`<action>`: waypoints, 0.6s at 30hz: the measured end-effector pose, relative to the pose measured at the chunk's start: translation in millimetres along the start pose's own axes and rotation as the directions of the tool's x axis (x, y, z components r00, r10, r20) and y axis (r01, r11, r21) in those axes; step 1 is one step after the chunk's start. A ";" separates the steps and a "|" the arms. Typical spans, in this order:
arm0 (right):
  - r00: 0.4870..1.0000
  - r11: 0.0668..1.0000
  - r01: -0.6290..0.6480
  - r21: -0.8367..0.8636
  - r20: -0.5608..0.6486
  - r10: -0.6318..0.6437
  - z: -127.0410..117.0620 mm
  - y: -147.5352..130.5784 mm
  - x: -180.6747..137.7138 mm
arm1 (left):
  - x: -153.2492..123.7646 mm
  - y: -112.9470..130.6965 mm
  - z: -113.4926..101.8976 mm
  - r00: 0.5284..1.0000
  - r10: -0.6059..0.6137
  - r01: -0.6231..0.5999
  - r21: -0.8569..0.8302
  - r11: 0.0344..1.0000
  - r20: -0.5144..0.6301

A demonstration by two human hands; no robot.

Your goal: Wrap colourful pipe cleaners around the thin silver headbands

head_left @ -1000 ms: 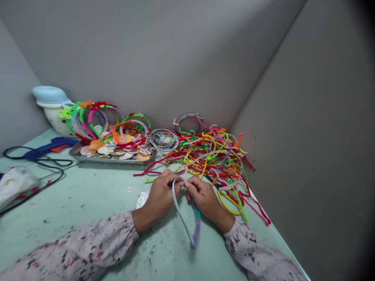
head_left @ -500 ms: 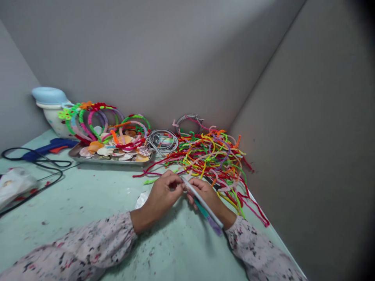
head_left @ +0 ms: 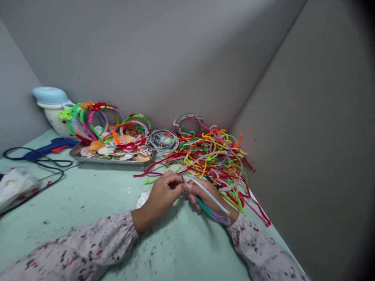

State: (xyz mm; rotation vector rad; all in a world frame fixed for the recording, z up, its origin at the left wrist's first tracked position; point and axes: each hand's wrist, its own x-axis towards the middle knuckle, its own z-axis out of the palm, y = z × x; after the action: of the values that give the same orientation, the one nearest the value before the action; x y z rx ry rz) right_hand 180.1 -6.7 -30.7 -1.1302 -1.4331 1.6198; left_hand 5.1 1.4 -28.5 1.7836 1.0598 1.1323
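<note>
fig. my left hand and right hand, fingers pinched shut on one tip of the headband, low over the surface; probably light, springy, best held at the fuzzy wrapped end.

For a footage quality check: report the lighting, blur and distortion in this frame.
Head view: soft, even light, only faint shadow under the left hand and right hand on the table; dark vignette at the right edge; wide-angle lens slants the walls; the headband they hold is slightly blurred.
</note>
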 end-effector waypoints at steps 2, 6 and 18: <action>0.999 0.999 -0.022 0.049 0.050 0.020 -2.6 -0.1 0.1 | 0.3 0.0 0.1 1.000 0.003 -0.003 -0.008 1.000 0.009; 0.988 0.991 -0.044 0.123 0.150 0.025 -7.9 1.9 0.0 | 0.2 4.1 -0.5 0.999 0.027 -0.027 -0.024 0.999 0.024; 0.976 0.960 -0.144 0.242 0.197 0.096 -10.3 2.9 -3.2 | 1.0 4.4 1.3 0.993 -0.013 0.032 -0.153 0.988 0.120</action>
State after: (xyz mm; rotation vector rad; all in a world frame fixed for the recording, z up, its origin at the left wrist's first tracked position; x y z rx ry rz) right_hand 191.0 -6.1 -33.2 -0.9546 -1.2400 1.9751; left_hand 7.6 0.5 -24.7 1.6902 0.8953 1.0523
